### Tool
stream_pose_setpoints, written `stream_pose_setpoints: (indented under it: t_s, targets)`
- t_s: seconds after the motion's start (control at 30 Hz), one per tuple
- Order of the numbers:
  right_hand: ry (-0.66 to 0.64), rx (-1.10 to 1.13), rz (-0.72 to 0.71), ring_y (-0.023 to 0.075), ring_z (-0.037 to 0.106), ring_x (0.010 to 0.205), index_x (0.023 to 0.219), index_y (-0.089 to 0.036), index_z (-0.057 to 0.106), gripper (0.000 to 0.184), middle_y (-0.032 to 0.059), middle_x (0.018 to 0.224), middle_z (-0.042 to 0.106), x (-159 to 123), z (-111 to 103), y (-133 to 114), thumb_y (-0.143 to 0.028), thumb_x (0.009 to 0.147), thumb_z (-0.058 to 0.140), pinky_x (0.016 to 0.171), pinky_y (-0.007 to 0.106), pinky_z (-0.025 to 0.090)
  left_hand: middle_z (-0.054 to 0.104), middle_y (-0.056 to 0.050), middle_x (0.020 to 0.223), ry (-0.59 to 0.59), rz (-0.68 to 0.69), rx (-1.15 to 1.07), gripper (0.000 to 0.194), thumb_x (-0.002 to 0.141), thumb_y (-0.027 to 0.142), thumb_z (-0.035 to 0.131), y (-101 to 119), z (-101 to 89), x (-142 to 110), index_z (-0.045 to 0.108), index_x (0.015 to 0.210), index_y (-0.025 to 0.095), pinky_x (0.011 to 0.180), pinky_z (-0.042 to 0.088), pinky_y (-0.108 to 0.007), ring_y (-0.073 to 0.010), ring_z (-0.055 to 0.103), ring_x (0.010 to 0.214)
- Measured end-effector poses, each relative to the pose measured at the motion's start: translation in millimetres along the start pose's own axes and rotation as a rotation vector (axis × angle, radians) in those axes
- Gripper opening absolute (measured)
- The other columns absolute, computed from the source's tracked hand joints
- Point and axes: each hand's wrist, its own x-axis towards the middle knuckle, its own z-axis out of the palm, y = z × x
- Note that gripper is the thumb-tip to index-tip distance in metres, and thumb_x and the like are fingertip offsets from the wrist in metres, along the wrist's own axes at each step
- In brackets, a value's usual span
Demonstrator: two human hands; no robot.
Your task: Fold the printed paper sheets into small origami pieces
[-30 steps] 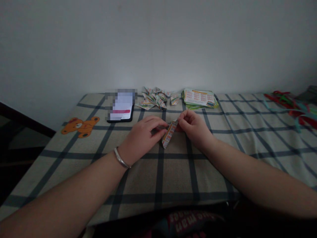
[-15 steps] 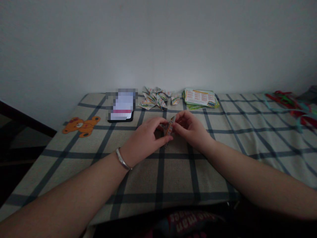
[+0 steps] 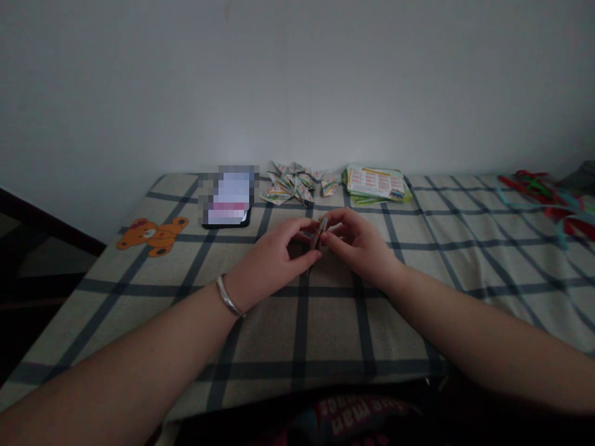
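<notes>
Change against earlier frames: one second ago the folded paper slip [image 3: 317,236] leans with its printed face toward the camera, its lower end reaching below the left fingertips; half a second ago less print shows. Now it stands nearly edge-on, a narrow sliver, and the print is too small to read. The right hand [image 3: 360,241] is closer in on the slip than in the first frame; the left hand [image 3: 274,254] is in nearly the same place. The objects around them lie unchanged.

Hands: left is curved, thumb and fingertips drawn together on the slip, with a gap between thumb and palm. Right is curled, thumb against the slip's right side and index finger bent near its upper end; the other right fingers are partly hidden. Both pinch the slip, and their fingertips nearly meet around it.

Slip position: between the two hands, at the fingertips, tilted with its upper end away from the body, above the cloth-covered desk [image 3: 260,341]. Whether its lower end touches the cloth, cannot tell.

Surroundings: small folded paper pieces [image 3: 292,184] lie in a cluster straight beyond the hands. A stack of printed cards [image 3: 375,184] is just right of that cluster, beyond the right hand. A smartphone [image 3: 229,198], screen lit, lies beyond and left of the left hand; a flat orange teddy-bear figure [image 3: 151,236] is farther left. Red ribbons [image 3: 530,186] lie well off to the right. Silver bangle [image 3: 227,297] on the left wrist.
</notes>
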Motion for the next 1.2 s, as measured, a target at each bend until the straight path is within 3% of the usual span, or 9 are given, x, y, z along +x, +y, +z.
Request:
stream_pose_setpoints:
  t_s: [0.3,0.63,0.8,1.2]
  targets:
    - [0.014,-0.071,-0.022,0.0119,0.065,0.073,0.098,-0.021,0.060,0.018,0.0003,0.085,0.067,2,-7,-6,-0.025,0.082,0.063,0.059,0.023,0.053,0.067,-0.002,0.112,-0.030,-0.056,-0.120,0.038,0.082,0.026,0.068,0,0.7,0,0.056,0.119,0.024,0.085,0.056,-0.028,-0.0150,0.068,0.094]
    - [0.027,-0.274,0.015,0.0125,0.066,0.066,0.092,-0.020,0.063,0.014,0.0018,0.082,0.071,-2,-5,-8,-0.027,0.080,0.064,0.057,0.023,0.052,0.069,-0.005,0.106,-0.022,-0.145,-0.220,0.034,0.080,0.024,0.067,-2,-0.5,2,0.058,0.113,0.020,0.085,0.057,-0.034,-0.0184,0.069,0.094]
    - [-0.007,-0.541,-0.008,0.0152,0.066,0.066,0.082,-0.021,0.064,0.010,0.0016,0.073,0.071,-4,-14,-11,-0.031,0.082,0.064,0.058,0.026,0.049,0.071,-0.005,0.104,-0.017,-0.138,-0.175,0.030,0.082,0.025,0.065,-2,-2.5,2,0.059,0.111,0.019,0.086,0.058,-0.037,-0.0189,0.070,0.092]
    - [-0.029,-0.678,-0.031,0.0145,0.064,0.063,0.084,-0.022,0.066,0.010,0.0004,0.072,0.071,-3,-19,-15,-0.032,0.082,0.064,0.055,0.025,0.041,0.069,-0.005,0.112,-0.053,-0.074,0.013,0.031,0.084,0.027,0.065,-2,-6.9,2,0.062,0.115,0.020,0.088,0.055,-0.032,-0.0167,0.069,0.094]
